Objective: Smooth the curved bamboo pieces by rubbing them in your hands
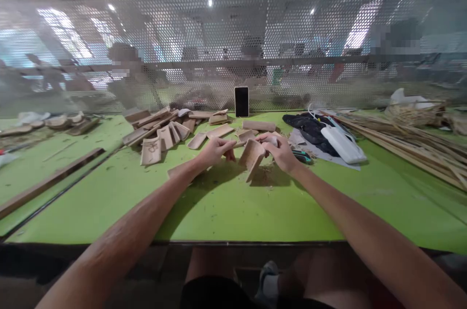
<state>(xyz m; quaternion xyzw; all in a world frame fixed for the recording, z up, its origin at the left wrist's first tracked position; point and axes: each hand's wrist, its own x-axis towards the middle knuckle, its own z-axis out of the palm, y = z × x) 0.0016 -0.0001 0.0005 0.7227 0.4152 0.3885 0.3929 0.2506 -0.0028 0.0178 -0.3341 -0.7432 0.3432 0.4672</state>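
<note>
In my right hand [280, 152] I grip a curved bamboo piece [251, 155], tilted above the green table. Something small and white shows at those fingers, too small to name. My left hand [219, 149] is closed in a pinch just left of the piece. A thin tan edge shows by its fingertips, but what they hold is hard to make out. Under my left wrist lies another bamboo piece [177, 170]. Behind my hands rest a rounded bamboo length [259, 125] and a flat bamboo strip [220, 131]. A green-and-black cutter [302, 156] lies beside my right hand.
Left of my hands is a heap of cut bamboo pieces [166, 136]. A phone [241, 102] stands upright against the perforated screen [204, 31]. Black gloves [310, 131], a white power bank [343, 145] and long bamboo strips [404, 141] occupy the right. People are beyond the screen.
</note>
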